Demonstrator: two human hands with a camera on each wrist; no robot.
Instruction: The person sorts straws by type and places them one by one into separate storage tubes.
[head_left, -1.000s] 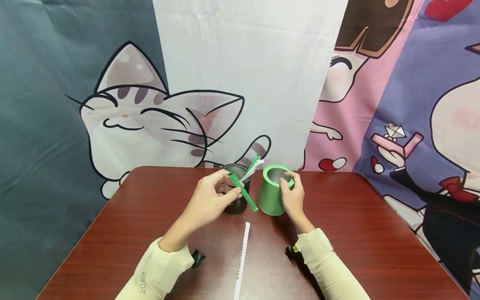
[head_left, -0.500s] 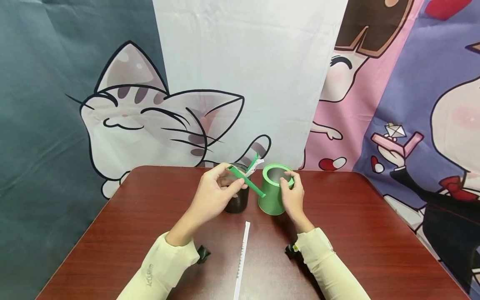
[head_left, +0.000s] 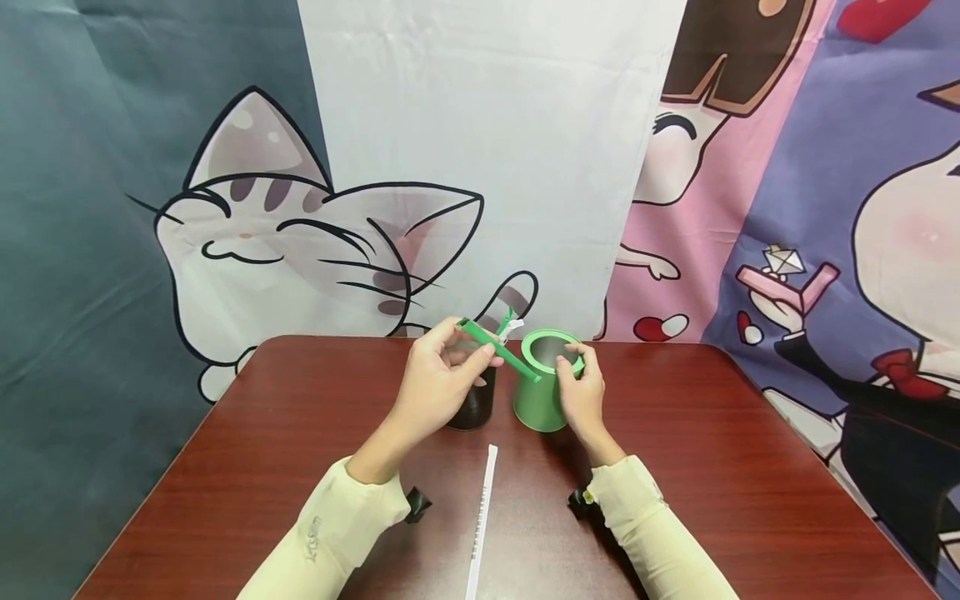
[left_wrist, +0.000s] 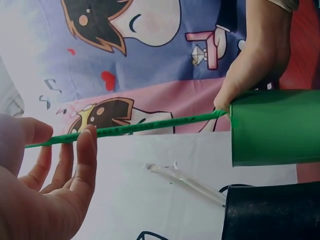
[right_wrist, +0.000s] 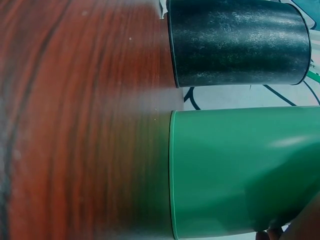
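My left hand (head_left: 431, 383) pinches a slim green wrapped straw (head_left: 517, 363) between thumb and fingers. It slants down to the right, its far end by the rim of a green can (head_left: 534, 407); in the left wrist view that end meets the can's edge, though I cannot tell whether it touches. My right hand (head_left: 585, 398) grips the can's right rim, thumb outside and fingers over the edge. To the left, partly behind my left hand, stands a black can (head_left: 474, 410), with green and white wrapped straws (head_left: 512, 325) sticking out of its top.
A white wrapped straw (head_left: 482, 521) with printed marks lies lengthwise on the red-brown wooden table (head_left: 262, 450), between my forearms. Behind the table's far edge hangs a cartoon cloth backdrop (head_left: 495, 108). Black wrist cameras show under both sleeves.
My left hand has moved a little up and to the right. The green straw has swung flatter, its lower end rising toward the green can. My right hand stays on the can.
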